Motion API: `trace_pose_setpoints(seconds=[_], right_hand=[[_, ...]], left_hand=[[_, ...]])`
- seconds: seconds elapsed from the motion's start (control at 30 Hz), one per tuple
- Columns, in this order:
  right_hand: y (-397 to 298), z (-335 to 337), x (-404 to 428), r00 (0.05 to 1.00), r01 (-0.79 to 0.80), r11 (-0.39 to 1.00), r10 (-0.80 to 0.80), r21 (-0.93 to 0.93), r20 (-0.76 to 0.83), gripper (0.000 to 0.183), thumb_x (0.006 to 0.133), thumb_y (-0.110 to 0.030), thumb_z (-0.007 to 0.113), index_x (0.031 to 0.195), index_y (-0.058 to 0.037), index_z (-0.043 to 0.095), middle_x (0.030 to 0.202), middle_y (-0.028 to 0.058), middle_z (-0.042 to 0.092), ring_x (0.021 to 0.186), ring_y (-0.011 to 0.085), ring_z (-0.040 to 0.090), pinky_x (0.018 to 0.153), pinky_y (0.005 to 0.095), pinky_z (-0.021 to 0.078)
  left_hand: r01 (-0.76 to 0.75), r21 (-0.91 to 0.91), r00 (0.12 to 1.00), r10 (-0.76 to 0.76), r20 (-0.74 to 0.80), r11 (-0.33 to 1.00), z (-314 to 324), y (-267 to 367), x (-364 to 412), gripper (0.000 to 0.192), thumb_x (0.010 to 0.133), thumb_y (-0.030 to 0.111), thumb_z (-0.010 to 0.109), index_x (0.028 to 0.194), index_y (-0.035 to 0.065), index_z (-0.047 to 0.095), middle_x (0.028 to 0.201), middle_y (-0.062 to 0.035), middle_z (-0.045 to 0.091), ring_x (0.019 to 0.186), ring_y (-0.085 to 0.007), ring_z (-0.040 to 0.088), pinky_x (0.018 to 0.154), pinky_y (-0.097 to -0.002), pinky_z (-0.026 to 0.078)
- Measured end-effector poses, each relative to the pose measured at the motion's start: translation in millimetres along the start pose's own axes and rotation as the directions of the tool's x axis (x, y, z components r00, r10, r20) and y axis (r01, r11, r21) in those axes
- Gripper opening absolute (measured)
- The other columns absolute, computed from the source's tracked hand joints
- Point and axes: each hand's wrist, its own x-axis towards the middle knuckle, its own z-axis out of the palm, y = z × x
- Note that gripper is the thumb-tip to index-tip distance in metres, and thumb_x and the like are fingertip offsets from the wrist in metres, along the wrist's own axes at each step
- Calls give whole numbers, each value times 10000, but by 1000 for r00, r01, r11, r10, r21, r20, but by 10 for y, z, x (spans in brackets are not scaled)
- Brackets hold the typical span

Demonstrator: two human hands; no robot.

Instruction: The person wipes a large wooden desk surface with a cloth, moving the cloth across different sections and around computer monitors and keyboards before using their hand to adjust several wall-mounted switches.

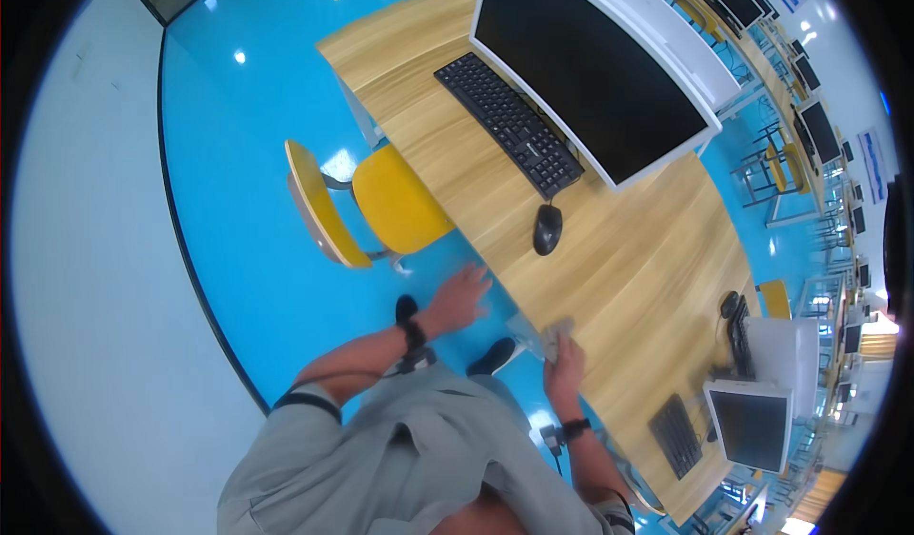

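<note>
My left hand (460, 298), blurred, hangs above the blue floor beside the desk's front edge, its fingers apart and nothing in it. A greyish cloth (557, 336) is held in my right hand (566, 367) at the edge of the wooden desk (607, 278). On the desk above my hands lie a black computer mouse (548, 229) and a black keyboard (510, 122). Behind them stands a white-framed monitor (593, 71) with a dark screen.
A yellow chair (400, 199) stands at the desk's front edge, left of my hands. Farther along the desk are a second monitor (750, 428), another keyboard (675, 435) and a mouse (729, 304). Rows of desks with monitors fill the right side. A white wall (93, 249) runs along the left.
</note>
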Motion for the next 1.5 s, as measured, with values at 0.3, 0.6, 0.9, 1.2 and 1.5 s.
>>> trace_pose_setpoints(seconds=[0.3, 0.6, 0.9, 1.2, 1.5], right_hand=[[-1419, 659, 1342, 964, 255, 967, -253, -22, 83, 606, 773, -24, 652, 1359, -39, 501, 1253, 221, 517, 1135, 410, 489, 979, 498, 417], [-2395, 1320, 2661, 923, 384, 912, -378, -146, 69, 488, 859, -68, 562, 1344, -88, 520, 1151, 166, 560, 1095, 359, 524, 934, 470, 431], [-1740, 1005, 1936, 905, 425, 899, -425, -104, 18, 456, 846, -94, 588, 1301, -111, 567, 1161, 127, 570, 1125, 316, 534, 918, 445, 440], [-273, 215, 221, 987, 152, 985, -156, -76, -47, 486, 815, -79, 627, 1296, -139, 585, 1234, 142, 562, 1183, 340, 522, 966, 463, 424], [631, -373, -938, 975, -192, 979, 183, -61, -128, 571, 724, -23, 622, 1293, -57, 587, 1219, 201, 596, 1140, 422, 541, 967, 489, 452]], left_hand=[[362, -97, 847, -283, 450, 927, -448, -1136, -1795, 573, 839, 432, 709, 1276, 71, 628, 1191, -189, 662, 1092, -372, 622, 930, -445, 501], [658, -113, 746, -624, 233, 744, -616, -1362, -2888, 603, 836, 456, 745, 1276, 56, 643, 1227, -199, 666, 1115, -349, 643, 954, -438, 514], [745, -85, 641, -675, 365, 661, -458, -1292, -2980, 532, 891, 450, 672, 1242, 50, 659, 1160, -170, 695, 1085, -354, 634, 962, -423, 497], [559, -137, 790, -475, 389, 818, -155, -1454, -2292, 431, 915, 389, 641, 1132, 21, 703, 1142, -209, 687, 1089, -400, 625, 970, -452, 493], [332, -105, 871, -262, 415, 937, -3, -1709, -1849, 334, 902, 276, 644, 1099, 13, 704, 1109, -204, 695, 1053, -393, 638, 941, -439, 503]])
